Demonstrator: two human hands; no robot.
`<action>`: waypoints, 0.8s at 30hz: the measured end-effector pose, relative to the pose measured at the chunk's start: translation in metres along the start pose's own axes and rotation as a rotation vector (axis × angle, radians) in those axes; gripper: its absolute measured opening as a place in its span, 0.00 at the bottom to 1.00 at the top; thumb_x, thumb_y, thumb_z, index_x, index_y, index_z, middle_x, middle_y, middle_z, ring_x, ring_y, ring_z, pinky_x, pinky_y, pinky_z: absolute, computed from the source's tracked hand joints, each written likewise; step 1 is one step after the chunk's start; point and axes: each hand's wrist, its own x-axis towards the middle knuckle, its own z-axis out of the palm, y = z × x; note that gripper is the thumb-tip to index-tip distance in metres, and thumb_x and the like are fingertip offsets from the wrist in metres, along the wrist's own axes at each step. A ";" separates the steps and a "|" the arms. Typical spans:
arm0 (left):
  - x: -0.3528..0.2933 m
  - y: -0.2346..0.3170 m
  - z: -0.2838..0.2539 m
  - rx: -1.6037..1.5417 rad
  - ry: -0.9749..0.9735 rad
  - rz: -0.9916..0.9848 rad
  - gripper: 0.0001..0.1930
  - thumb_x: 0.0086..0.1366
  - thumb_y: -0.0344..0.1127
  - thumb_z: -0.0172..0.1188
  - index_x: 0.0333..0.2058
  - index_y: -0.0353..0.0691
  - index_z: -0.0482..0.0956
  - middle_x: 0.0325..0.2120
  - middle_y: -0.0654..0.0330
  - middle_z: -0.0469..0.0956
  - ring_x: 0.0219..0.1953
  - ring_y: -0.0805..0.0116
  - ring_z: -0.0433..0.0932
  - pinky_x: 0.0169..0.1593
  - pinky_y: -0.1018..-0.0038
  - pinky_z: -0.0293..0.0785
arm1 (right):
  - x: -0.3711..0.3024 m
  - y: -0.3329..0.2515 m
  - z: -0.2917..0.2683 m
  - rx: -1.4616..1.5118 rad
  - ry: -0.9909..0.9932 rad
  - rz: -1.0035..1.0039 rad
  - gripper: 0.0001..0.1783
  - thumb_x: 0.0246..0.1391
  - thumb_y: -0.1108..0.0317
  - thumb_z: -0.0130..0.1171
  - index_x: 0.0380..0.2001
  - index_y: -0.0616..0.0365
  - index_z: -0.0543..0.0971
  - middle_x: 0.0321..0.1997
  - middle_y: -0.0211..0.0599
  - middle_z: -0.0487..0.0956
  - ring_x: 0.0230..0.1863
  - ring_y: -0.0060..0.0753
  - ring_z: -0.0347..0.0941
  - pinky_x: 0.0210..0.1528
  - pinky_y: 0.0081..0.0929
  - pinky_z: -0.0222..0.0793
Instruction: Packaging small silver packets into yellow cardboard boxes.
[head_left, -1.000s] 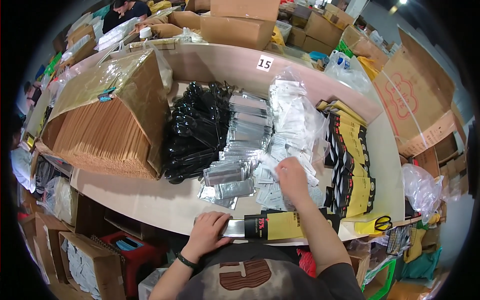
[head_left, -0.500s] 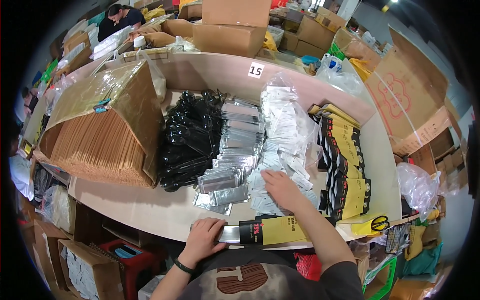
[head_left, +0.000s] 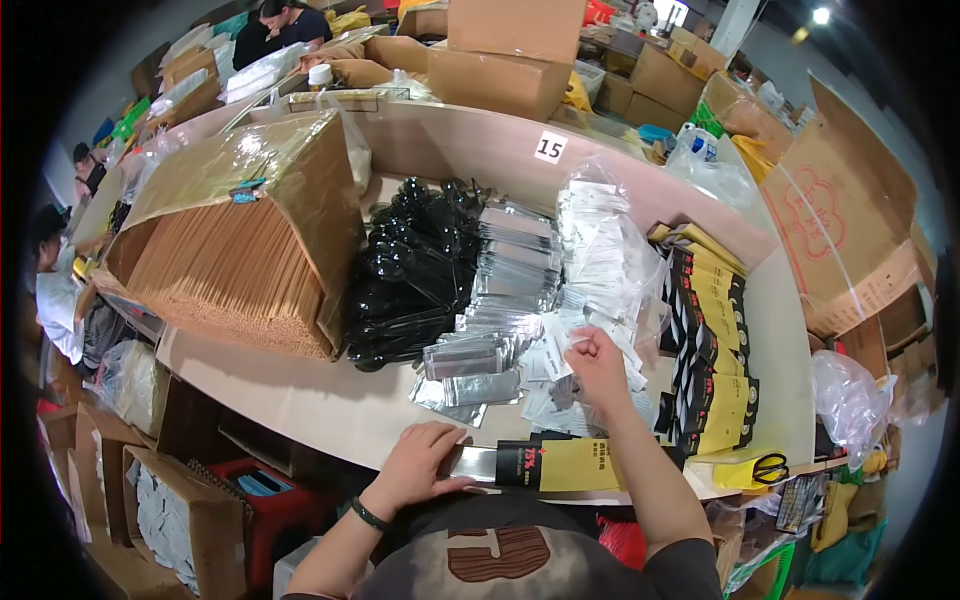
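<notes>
My left hand (head_left: 415,465) is closed over the end of a flat silver packet (head_left: 474,464) at the table's front edge, its thumb on the near side. A yellow and black packet (head_left: 570,466) meets the silver one end to end, overlapping it or lying against it; I cannot tell which. Over a heap of small white packets (head_left: 600,260), my right hand (head_left: 600,372) has its fingers curled in a pinch on a white packet (head_left: 552,350). Silver packets (head_left: 485,360) lie in an overlapping row left of the heap, beside black plastic-wrapped spoons (head_left: 415,270).
A large open carton (head_left: 290,160) full of thin wooden sticks stands at the left. Yellow and black packets (head_left: 722,400) form a row on the right, near scissors (head_left: 770,468) at the corner. A raised board (head_left: 480,130) borders the table's far side. Other people work at the back left.
My right hand has drawn back from lying spread on the white packets and curled its fingers round one. The left hand stays on the silver packet. The whole view has shifted slightly.
</notes>
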 end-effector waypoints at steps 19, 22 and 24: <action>0.146 -0.091 -0.022 0.336 0.246 -0.104 0.06 0.60 0.31 0.59 0.34 0.40 0.70 0.30 0.51 0.75 0.31 0.47 0.79 0.34 0.56 0.77 | -0.006 -0.007 0.114 -0.670 -0.144 -0.777 0.06 0.45 0.73 0.55 0.29 0.62 0.76 0.41 0.48 0.73 0.47 0.52 0.71 0.47 0.44 0.68; 0.143 -0.090 -0.021 0.335 0.154 -0.119 0.05 0.61 0.32 0.57 0.35 0.41 0.72 0.29 0.51 0.75 0.31 0.46 0.80 0.33 0.55 0.77 | -0.012 -0.008 0.119 -0.663 -0.240 -0.678 0.05 0.48 0.72 0.55 0.29 0.61 0.76 0.42 0.47 0.73 0.46 0.49 0.71 0.43 0.44 0.69; 0.140 -0.090 -0.023 0.356 0.096 -0.114 0.05 0.63 0.33 0.55 0.38 0.43 0.74 0.31 0.50 0.75 0.32 0.47 0.80 0.33 0.55 0.77 | -0.016 -0.012 0.118 -0.736 -0.157 -0.801 0.05 0.47 0.71 0.55 0.28 0.61 0.76 0.42 0.44 0.73 0.47 0.47 0.71 0.44 0.41 0.69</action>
